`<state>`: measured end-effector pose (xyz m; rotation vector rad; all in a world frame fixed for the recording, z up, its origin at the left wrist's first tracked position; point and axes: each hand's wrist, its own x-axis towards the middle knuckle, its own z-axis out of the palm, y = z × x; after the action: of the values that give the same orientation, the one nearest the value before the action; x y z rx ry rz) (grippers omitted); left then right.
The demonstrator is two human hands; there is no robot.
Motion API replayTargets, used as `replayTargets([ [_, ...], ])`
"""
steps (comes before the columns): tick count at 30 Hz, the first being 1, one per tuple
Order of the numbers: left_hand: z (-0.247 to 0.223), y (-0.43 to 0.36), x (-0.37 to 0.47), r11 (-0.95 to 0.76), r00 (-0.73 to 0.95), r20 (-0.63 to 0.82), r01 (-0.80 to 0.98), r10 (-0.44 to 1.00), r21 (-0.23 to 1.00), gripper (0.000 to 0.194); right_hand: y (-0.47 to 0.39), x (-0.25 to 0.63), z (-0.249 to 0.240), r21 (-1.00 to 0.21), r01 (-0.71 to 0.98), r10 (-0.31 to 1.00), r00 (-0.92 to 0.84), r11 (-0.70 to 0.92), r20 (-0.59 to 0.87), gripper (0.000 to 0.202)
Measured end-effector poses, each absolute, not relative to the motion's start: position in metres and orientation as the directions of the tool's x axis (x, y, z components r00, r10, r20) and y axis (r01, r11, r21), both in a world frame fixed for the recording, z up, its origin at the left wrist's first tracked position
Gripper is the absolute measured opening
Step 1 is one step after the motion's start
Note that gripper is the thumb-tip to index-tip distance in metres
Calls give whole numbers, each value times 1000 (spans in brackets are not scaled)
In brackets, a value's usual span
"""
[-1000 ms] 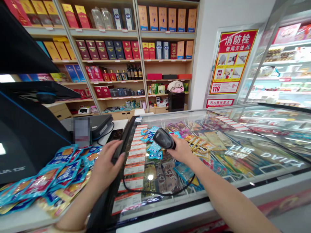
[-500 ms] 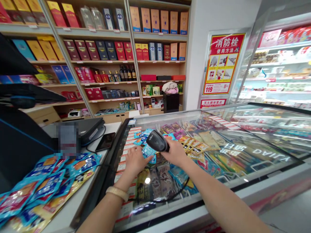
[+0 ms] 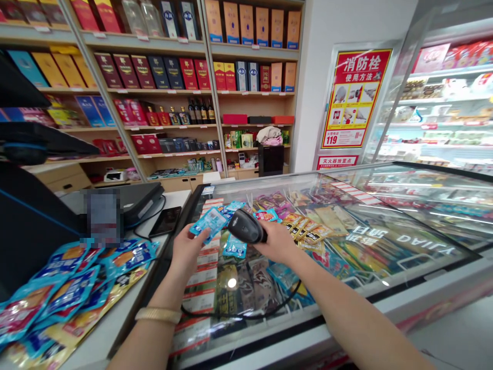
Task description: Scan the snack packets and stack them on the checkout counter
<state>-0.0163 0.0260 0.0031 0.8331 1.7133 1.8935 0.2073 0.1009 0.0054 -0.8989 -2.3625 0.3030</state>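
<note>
Left fingers: our left hand (image 3: pixel 188 252) pinches a blue packet (image 3: pixel 210 223), long axis eight-to-two
Right fingers: our right hand (image 3: pixel 280 243) grips the scanner (image 3: pixel 245 226), nose toward ten
Between: packet just beside the nose, nine o'clock
Beneath: freezer lid (image 3: pixel 246 336)

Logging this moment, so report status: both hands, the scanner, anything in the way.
Left hand: gripping blue packet. Right hand: gripping black scanner, head beside packet. Scanner's cable loops across freezer glass; nothing visible between scanner and packet.
</note>
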Motion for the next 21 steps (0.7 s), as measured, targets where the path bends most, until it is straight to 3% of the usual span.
replayTargets([
  [7, 8, 27, -21, -161, -738, 77, -43, 670, 986, 44, 92, 208, 11, -359, 498, 611, -693, 790, 383, 24],
  [21, -1, 27, -25, -127, -700, 178, 125, 692, 984, 41, 93, 208, 13, -331, 545, 636, -692, 771, 342, 26],
])
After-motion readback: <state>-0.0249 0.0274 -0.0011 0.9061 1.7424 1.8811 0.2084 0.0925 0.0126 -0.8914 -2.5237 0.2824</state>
